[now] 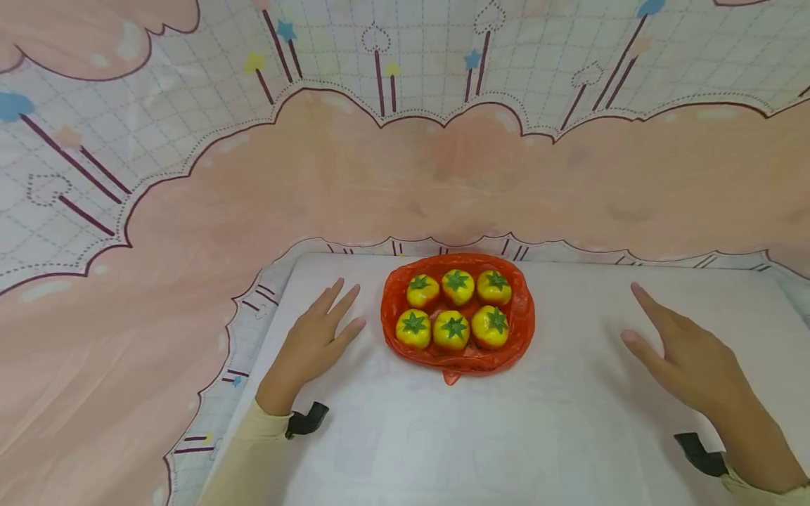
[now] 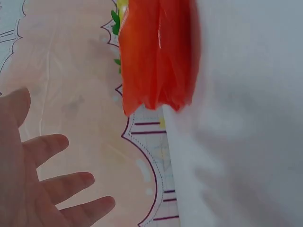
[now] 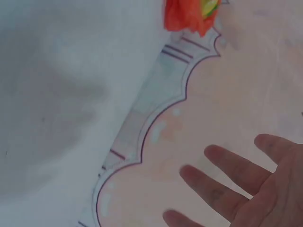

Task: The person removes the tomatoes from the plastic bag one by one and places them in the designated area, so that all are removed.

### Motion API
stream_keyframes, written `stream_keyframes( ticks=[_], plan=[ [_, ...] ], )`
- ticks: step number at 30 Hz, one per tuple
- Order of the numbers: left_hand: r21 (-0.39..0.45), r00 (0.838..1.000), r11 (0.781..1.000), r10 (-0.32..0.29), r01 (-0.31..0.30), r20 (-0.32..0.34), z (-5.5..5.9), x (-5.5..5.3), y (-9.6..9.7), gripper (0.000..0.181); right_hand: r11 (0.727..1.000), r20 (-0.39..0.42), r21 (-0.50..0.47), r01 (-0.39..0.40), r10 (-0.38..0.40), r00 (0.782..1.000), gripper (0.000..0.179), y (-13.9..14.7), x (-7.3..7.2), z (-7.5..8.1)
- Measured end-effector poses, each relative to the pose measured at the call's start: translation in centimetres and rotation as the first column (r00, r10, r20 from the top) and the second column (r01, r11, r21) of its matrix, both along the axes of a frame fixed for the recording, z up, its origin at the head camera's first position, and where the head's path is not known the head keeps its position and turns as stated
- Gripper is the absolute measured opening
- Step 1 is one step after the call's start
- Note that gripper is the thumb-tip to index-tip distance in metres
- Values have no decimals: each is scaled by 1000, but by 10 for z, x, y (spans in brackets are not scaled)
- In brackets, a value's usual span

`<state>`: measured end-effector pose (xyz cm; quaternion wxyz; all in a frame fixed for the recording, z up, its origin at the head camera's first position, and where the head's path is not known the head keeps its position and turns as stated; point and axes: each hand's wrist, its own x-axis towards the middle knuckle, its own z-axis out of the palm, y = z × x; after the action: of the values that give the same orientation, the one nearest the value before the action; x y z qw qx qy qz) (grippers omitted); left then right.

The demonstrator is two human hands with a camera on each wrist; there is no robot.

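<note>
An oval red tray (image 1: 522,316) was set on the white bench (image 1: 380,443), with the bench's far edge just beyond the tray. The tray was covered in thin, glossy plastic, which was crinkled all along the rim and drawn out into a small pointed tab (image 1: 451,378) on the near side. In the left-wrist view, its outer wall was shown as bright orange-red, marked by long creases and shiny streaks where light was reflected.

Six rounded fruits (image 1: 451,339) were held inside the tray, arranged in two rows of three, one towards its far side and one towards its near side. Each was coloured a glossy yellow, deepened to orange-red low on the sides of several, and was topped by a green, star-shaped leaf cap. Red lining was left visible between the rows.

The left hand (image 1: 310,348) was held near the tray, to its left and apart from its rim, with the fingers extended and spread. The right hand (image 1: 690,365) was held well apart from the tray, to its right, and its fingers were shown fanned out in the right-wrist view. Soft shadows were cast on either side of the tray. Beyond the tray, a cloth (image 1: 443,176) was seen, printed with peach clouds outlined in dark purple.
</note>
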<state>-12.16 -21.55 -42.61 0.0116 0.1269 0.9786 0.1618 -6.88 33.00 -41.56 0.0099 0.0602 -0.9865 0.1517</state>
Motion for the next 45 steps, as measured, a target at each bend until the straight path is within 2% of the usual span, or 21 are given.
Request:
stream_keyframes(
  ticks=[4, 10, 15, 23, 27, 36, 45],
  plan=[
    [136, 1000, 991, 10, -14, 30, -5, -4, 9, 65, 996, 15, -75, -38, 39, 999, 78, -13, -2, 0],
    [290, 999, 957, 4, -18, 49, -16, -11, 21, 61, 982, 5, -171, -82, 85, 996, 74, -38, -9, 0],
    [394, 998, 918, 12, -34, 59, -25, -17, 30, 55, 966, 30, -242, -90, 100, 994, 70, -56, -15, -5],
    [533, 990, 839, 43, -107, 131, -43, -26, 41, 50, 933, 92, -349, -86, 126, 988, 68, -79, -25, -20],
    [570, 988, 813, 45, -120, 145, -50, -31, 48, 49, 918, 80, -383, -98, 139, 987, 66, -89, -32, -29],
    [601, 982, 785, 49, -151, 183, -63, -38, 58, 49, 901, 81, -418, -116, 164, 983, 65, -108, -45, -44],
    [595, 974, 784, 55, -180, 222, -68, -48, 64, 49, 912, 58, -389, -133, 169, 984, 65, -123, -55, -50]
  ],
)
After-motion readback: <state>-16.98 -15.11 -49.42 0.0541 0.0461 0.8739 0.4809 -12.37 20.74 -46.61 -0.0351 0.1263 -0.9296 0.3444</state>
